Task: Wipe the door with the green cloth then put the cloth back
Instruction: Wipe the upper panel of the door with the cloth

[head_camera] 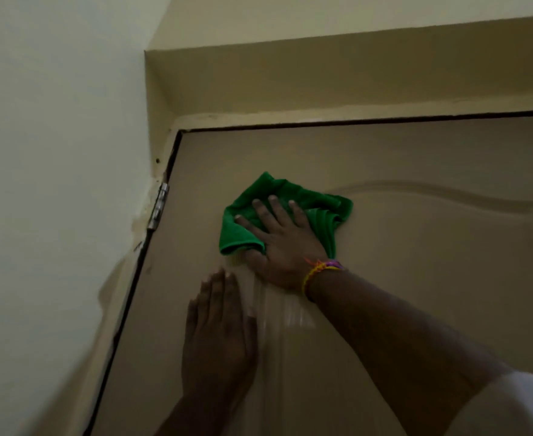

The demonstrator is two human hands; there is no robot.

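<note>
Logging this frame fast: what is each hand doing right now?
Left hand: open, flat against the door, holding nothing.
Right hand: open, fingers spread, pressing the green cloth to the door.

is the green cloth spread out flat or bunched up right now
Bunched up. The green cloth shows folds and a rolled lower edge, pressed against the door under the right hand.

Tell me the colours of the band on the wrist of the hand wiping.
Yellow, orange and purple threads on the wristband, seen in the head view.
</note>
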